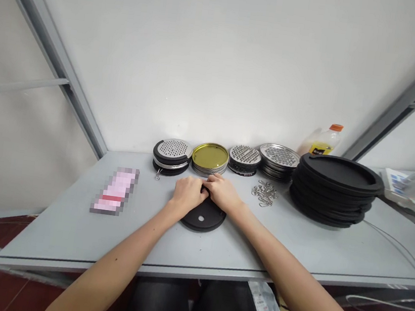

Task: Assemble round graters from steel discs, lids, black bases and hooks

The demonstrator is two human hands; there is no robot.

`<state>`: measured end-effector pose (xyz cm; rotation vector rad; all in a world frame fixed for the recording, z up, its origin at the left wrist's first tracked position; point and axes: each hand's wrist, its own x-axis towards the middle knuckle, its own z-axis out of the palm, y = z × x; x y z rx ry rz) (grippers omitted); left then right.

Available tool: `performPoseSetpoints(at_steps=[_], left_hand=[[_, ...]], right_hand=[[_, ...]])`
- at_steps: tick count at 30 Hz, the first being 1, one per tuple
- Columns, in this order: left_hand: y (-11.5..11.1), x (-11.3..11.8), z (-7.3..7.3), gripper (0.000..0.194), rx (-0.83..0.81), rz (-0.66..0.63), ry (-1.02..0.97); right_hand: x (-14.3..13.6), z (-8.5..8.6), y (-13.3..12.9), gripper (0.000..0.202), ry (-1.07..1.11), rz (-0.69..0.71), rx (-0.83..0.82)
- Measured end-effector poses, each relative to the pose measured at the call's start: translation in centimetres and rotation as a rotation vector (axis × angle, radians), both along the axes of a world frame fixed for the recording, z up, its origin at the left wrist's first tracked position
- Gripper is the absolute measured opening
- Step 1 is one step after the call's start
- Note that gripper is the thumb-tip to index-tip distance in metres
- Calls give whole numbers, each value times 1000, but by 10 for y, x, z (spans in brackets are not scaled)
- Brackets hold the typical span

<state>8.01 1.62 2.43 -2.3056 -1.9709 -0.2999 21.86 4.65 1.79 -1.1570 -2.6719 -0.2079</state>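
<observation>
A round black disc (205,216) with a small hole near its front edge lies on the grey table. My left hand (188,192) and my right hand (221,192) meet at its far edge, fingers curled and thumbs close together, gripping the rim. Behind them stands a stack of gold-coloured round metal plates (210,156). To its left is a stack with a perforated metal disc (174,148) in a black rim. Right of the gold plates sit a spiked metal grater disc (245,154) and a wider stack of grater plates (279,155).
Small metal clips (264,193) lie in a loose pile to the right. Beyond them rises a tall stack of black discs (334,192), with an orange-capped bottle (326,140) behind. A blurred pink item (115,190) lies at left. A pale cable (408,253) hangs over the right edge.
</observation>
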Motion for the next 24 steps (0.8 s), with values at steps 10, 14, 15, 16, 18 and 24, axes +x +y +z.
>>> performPoseSetpoints(at_steps=[10,14,15,16,18,24], left_hand=[[-1,1,0,33,-11,-27,0],[0,2,0,34,-11,-33,-1],[0,2,1,34,-12,-34,-2],[0,2,1,34,-15,-36,-3],[-1,2,3,34,-20,-39,-7],[-2,4,4,33,-28,-49,-25]], right_hand=[[-5,5,-7,20,-84,-63,-18],[-1,5,-6,20,-34,-62,-34],[0,4,-6,20,-17,-66,-35],[0,4,-6,20,0,-72,-36],[1,4,-7,20,30,-81,-38],[4,1,-6,23,106,-132,-49]])
